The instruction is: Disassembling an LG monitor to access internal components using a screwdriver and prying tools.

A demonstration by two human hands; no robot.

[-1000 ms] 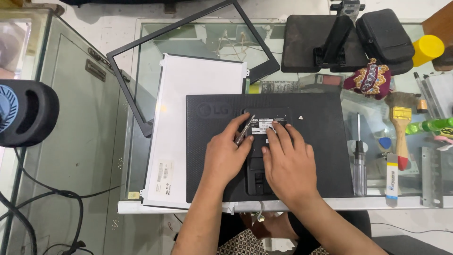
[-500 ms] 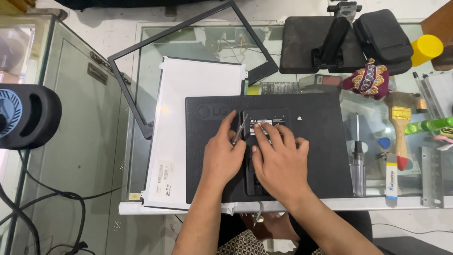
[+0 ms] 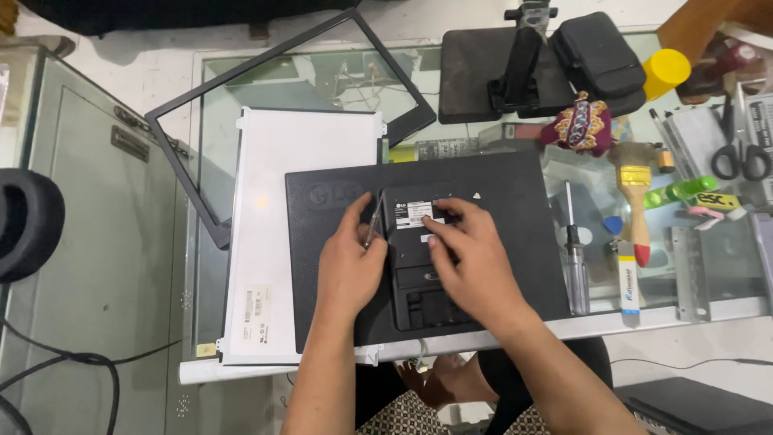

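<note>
A black monitor back cover [image 3: 515,234] lies face down on a glass table [image 3: 692,310]. My left hand [image 3: 348,262] rests on the cover and holds a thin metal tool [image 3: 372,219] between its fingers, tip pointing away from me. My right hand [image 3: 471,258] lies flat on the raised centre panel, fingertips by the white label [image 3: 419,216]. Under the cover's left side lies a white display panel [image 3: 274,234].
A black monitor bezel frame [image 3: 193,173] lies at the back left. A monitor stand [image 3: 515,64], a black pouch [image 3: 600,56] and a yellow cylinder [image 3: 667,72] are at the back. A screwdriver [image 3: 573,258], a brush [image 3: 634,197] and scissors [image 3: 737,153] lie to the right.
Both hands have shifted a little toward me on the centre panel. The left hand still holds the thin tool, now raised more upright.
</note>
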